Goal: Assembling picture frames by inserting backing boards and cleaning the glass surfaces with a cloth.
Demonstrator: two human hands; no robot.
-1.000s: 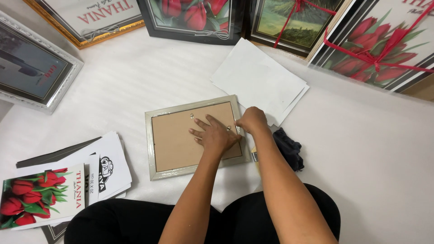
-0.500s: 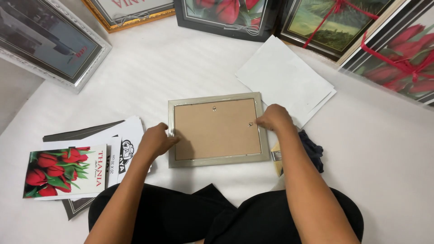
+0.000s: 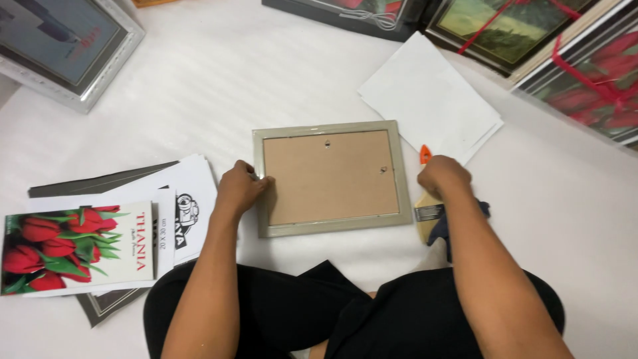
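Left hand [image 3: 240,189] gripping frame [image 3: 330,176] edge, right hand [image 3: 442,176] alongside

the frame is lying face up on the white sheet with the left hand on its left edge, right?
Not quite. The head view shows the frame lying face down: its brown backing board faces up. The rest holds: it lies on the white sheet, with the left hand on its left edge.
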